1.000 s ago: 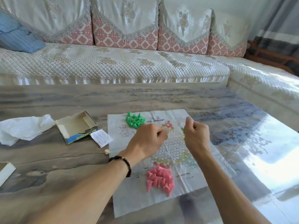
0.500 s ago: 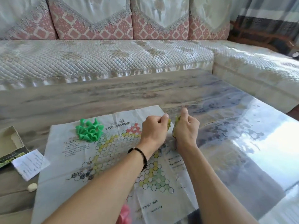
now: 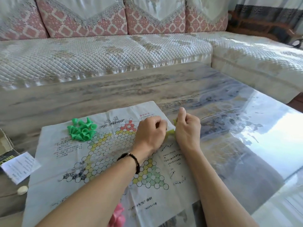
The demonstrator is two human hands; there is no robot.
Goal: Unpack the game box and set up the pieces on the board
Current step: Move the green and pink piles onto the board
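A paper game board [image 3: 101,163] with a star of printed circles lies flat on the table. A heap of green cone pieces [image 3: 82,130] sits on its far left part. Pink pieces [image 3: 118,215] show at the near edge, partly under my left forearm. At the board's far right edge my left hand [image 3: 150,134] and my right hand [image 3: 187,131] are close together, fingers curled, both pinching a small bunch of yellow-green pieces [image 3: 171,131] that is mostly hidden between them.
The open game box [image 3: 5,149] and a small printed slip [image 3: 19,166] lie at the left edge, with a small white bit [image 3: 22,189] beside the board. A quilted sofa [image 3: 105,53] runs along the table's far side. The glossy tabletop [image 3: 246,145] stretches right.
The view has swung right and down, pushing the box and pink pieces toward the frame edges. My hands have come together over the yellow-green pieces at the board's right edge.
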